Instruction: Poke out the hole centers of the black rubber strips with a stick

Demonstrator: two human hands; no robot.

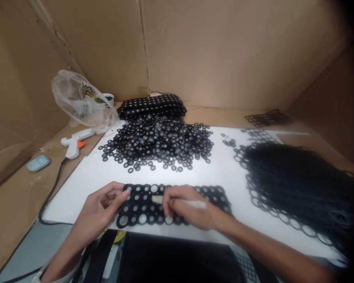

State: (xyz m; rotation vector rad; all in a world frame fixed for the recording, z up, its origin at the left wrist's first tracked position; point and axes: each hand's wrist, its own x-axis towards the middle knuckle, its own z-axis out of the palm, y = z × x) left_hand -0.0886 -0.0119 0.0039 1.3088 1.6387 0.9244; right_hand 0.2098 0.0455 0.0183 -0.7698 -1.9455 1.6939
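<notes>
A black strip of joined rings with round pale holes [138,208] lies on the white board near its front edge. At the strip's upper left corner, my left hand [102,206] pinches the edge between thumb and fingers. My right hand [185,206] rests over the middle of the strip and is closed around a white pen-like stick [198,204]. Its tip points left, over the strip's upper rows; whether it touches them I cannot tell. Part of the strip is hidden under my right hand. Beyond it is a heap of small black rings [156,141].
Stacked black perforated strips [152,105] sit behind the heap. On the right lies a large pile of black ring netting [295,188]. A white glue gun [73,146] with a cable, a light blue case [38,163] and a clear plastic bag [79,102] are at left. Cardboard walls [224,55] enclose the table.
</notes>
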